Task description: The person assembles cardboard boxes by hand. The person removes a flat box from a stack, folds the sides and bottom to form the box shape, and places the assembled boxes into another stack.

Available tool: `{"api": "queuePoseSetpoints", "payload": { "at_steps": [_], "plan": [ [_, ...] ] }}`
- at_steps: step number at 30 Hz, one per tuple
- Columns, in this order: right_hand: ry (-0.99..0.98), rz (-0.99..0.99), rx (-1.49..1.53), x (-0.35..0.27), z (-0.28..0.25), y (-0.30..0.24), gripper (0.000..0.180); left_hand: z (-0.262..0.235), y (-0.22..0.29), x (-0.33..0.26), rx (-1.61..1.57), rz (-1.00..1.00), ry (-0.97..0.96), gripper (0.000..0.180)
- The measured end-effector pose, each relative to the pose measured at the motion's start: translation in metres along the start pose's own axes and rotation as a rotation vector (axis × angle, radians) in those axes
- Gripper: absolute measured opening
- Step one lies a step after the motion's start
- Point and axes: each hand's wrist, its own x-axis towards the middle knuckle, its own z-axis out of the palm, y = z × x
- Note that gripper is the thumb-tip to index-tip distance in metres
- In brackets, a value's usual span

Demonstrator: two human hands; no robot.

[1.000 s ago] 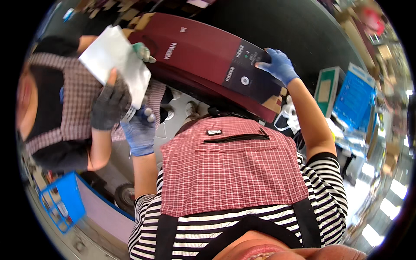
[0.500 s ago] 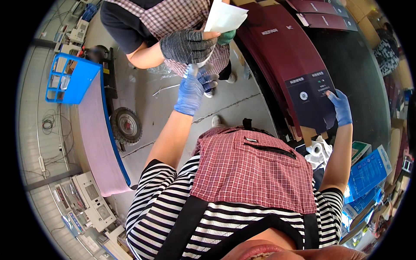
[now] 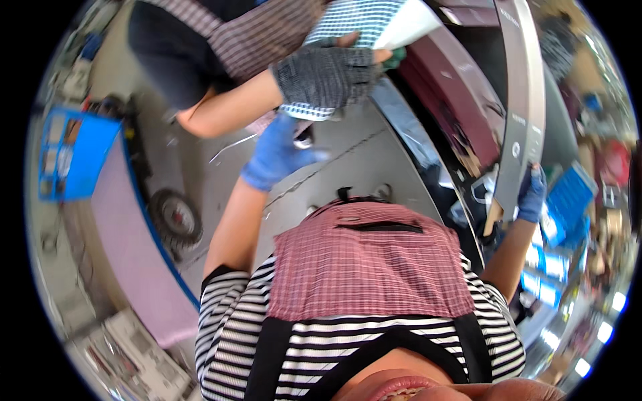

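As right hand (image 3: 532,195) grips, panel (image 3: 523,100) above

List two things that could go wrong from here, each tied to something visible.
1. The right hand holds the long panel only at its lower end; it stands nearly on edge and might tip or slip.
2. The left hand reaches close under a co-worker's gloved hand; they could bump.

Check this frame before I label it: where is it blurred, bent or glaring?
Head view: fisheye bends the grey panel and floor seams toward the rim; left hand is slightly soft; bright glare at the lower right edge; right hand stays readable.
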Motion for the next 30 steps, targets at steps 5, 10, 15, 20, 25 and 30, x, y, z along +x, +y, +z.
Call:
{"api": "queuePoseSetpoints", "payload": {
  "at_steps": [5,10,15,20,25,30],
  "plan": [
    [0.046,-0.161,0.186,-0.081,0.048,-0.06,0.065,-0.002,-0.015,-0.067,-0.305,-0.371,-0.033,0.077],
    [0.105,-0.469,0.272,-0.097,0.088,-0.101,0.058,0.002,0.005,-0.144,-0.359,-0.574,-0.003,0.062],
    [-0.252,-0.772,0.279,-0.106,0.188,-0.123,0.052,-0.01,0.056,-0.155,-0.262,-0.592,0.184,0.058],
    [-0.557,-0.819,0.0,-0.215,0.34,-0.163,0.041,-0.066,0.09,-0.178,-0.645,-0.306,0.593,0.07],
    [-0.8,-0.824,-0.074,-0.269,0.413,-0.157,0.029,-0.139,0.133,-0.187,-1.025,0.252,0.46,0.1],
    [-0.9,-0.659,-0.057,-0.322,0.531,-0.149,0.03,-0.23,0.125,-0.213,-0.838,0.033,0.826,0.06]
  ]
}}
